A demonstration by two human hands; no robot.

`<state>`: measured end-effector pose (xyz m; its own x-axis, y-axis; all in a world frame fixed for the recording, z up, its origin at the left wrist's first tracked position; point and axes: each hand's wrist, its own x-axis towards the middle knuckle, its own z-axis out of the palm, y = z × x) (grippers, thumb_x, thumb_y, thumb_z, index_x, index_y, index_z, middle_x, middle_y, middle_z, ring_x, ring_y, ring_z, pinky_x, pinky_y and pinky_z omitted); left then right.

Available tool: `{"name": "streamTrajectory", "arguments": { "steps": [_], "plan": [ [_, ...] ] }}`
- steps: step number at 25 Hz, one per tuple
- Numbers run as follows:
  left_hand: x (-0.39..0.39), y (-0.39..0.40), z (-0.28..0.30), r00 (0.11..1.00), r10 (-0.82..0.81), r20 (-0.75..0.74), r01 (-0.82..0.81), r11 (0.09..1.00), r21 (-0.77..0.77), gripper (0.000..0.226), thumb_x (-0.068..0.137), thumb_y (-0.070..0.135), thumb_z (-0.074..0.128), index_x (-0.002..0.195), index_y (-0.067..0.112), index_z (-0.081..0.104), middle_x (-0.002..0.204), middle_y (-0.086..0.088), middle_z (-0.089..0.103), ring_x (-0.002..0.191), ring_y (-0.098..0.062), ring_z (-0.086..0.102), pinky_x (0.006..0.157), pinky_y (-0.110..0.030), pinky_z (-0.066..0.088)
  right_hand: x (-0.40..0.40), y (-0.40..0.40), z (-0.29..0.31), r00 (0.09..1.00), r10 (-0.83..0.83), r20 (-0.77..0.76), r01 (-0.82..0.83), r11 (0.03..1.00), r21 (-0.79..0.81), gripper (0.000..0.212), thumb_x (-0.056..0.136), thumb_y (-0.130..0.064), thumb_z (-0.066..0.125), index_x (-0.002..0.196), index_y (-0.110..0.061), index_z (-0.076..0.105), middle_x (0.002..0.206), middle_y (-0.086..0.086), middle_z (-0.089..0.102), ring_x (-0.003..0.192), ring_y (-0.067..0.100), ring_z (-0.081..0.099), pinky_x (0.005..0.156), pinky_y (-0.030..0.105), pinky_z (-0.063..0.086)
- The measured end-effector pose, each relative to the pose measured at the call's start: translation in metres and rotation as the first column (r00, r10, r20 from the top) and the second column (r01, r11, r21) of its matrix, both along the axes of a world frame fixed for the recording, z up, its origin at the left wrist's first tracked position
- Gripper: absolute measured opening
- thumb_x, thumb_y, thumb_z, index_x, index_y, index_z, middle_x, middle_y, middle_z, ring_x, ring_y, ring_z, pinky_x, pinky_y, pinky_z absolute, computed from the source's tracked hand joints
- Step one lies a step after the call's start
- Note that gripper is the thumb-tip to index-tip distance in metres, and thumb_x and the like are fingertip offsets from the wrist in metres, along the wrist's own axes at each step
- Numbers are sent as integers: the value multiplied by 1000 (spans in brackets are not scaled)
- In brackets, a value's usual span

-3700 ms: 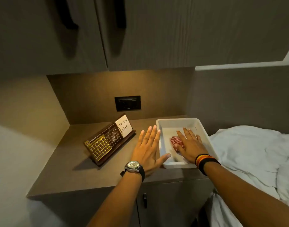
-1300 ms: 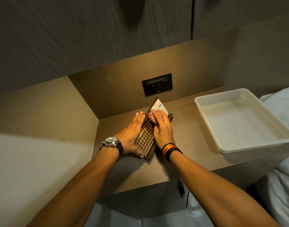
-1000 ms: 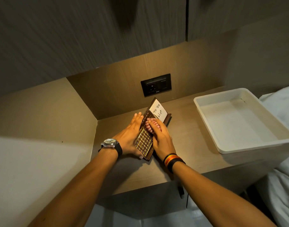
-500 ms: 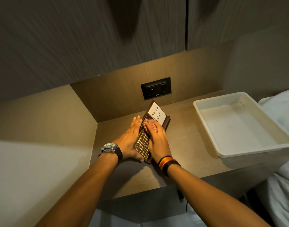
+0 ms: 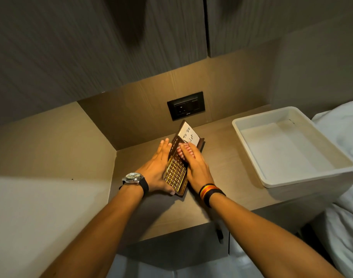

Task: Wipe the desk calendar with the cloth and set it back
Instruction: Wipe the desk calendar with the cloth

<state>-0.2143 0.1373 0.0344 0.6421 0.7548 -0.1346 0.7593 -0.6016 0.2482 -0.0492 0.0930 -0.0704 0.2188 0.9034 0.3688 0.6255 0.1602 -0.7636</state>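
At the middle of the bench [image 5: 227,173], right hand [image 5: 195,167] lies flat over a red-and-white striped cloth [image 5: 180,152], fingers closed down on it, pressing it against the sloped face of the desk calendar [image 5: 176,169]. Left hand [image 5: 157,167] braces the calendar's back and left edge, palm open, fingers extended along it, thumb tucked under the near corner; not a full wrap, more a steadying hold. Calendar stands tilted on its base, gold date grid showing below the cloth, white "To Do List" card [image 5: 188,134] at its far end. Judgement: wiping is under way, upper band of the face covered, gold grid not yet under the cloth. To do it well: keep the left hand firm behind so the stand does not skid or fold, draw the cloth in even strokes down the grid, go light near the card so it is not creased or pulled loose. Around: white tray [image 5: 249,125] well to the right, nothing visible in it, clear of the work. Black wall socket [image 5: 185,105] behind the calendar, near its far end. Side wall close on the left, limiting elbow room. White bedding [image 5: 343,217] at the right edge. Nothing lies between the hands and the spot where the calendar rests.
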Motion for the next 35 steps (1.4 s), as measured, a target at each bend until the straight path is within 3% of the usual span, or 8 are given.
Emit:
{"name": "streamTrajectory", "arguments": {
  "steps": [3, 7, 11, 16, 22, 26, 32, 35],
  "plan": [
    [3, 0, 0, 1000, 21, -1, -21, 1000, 3, 165, 45, 54, 98, 160, 25, -17, 169, 0, -22, 154, -18, -20, 122, -34, 1, -2, 5, 9, 995, -64, -73, 59, 996, -66, 77, 94, 4, 53, 158, -34, 35, 163, 2, 32, 150, 21, 35, 120, 43, 38],
    [3, 1, 0, 1000, 27, 10, -27, 1000, 4, 164, 46, 53, 98, 159, 28, -18, 169, 2, -22, 153, -17, -22, 121, -34, 1, -11, -20, -6, 995, 88, -44, -88, 996, 6, 70, 97, -15, 57, 158, -39, 32, 162, -1, 32, 147, 19, 38, 117, 39, 41],
    [5, 0, -1, 999, 38, 5, -38, 999, 13, 164, 46, 54, 98, 159, 26, -17, 169, 0, -21, 152, -17, -22, 122, -36, 2, 6, 12, 12, 989, -76, -130, 64, 994, -94, 73, 96, 4, 50, 157, -35, 39, 159, 1, 36, 144, 22, 42, 115, 43, 45],
    [3, 2, -1, 999, 35, 10, -36, 999, 12, 165, 45, 53, 99, 160, 22, -16, 170, -2, -21, 151, -17, -23, 121, -34, -1, -33, -30, -13, 989, -8, -149, 5, 1000, -19, 75, 96, -7, 57, 156, -44, 31, 159, -6, 33, 146, 15, 39, 115, 34, 41],
    [4, -1, 0, 999, 43, 10, -43, 999, 17, 165, 46, 50, 100, 161, 16, -13, 170, -5, -20, 153, -17, -21, 122, -33, -1, -23, -11, 2, 978, -102, -182, 90, 994, -69, 71, 95, 2, 52, 156, -34, 40, 159, -2, 35, 147, 18, 39, 117, 41, 43],
    [2, 1, -1, 999, 43, 23, -43, 999, 19, 163, 47, 48, 99, 160, 20, -15, 170, -3, -20, 152, -15, -22, 121, -34, 0, -53, -57, -17, 994, 17, -106, -18, 1000, -2, 75, 93, -12, 59, 156, -42, 32, 159, -8, 34, 147, 10, 36, 119, 31, 36],
    [5, 1, -1, 999, 43, 18, -43, 999, 22, 166, 45, 53, 99, 161, 14, -13, 170, -7, -20, 155, -21, -19, 124, -33, 0, -16, -4, 22, 987, -55, -150, 49, 998, -44, 72, 89, 7, 51, 152, -30, 48, 155, 2, 41, 145, 22, 41, 118, 44, 40],
    [5, -2, -1, 998, 56, 31, -56, 998, 16, 166, 45, 52, 99, 161, 14, -13, 170, -8, -19, 155, -23, -18, 127, -37, 4, -20, 6, 33, 997, -19, -80, 20, 1000, 5, 64, 90, -6, 47, 150, -30, 50, 151, 1, 45, 141, 21, 44, 118, 40, 39]
  ]
}}
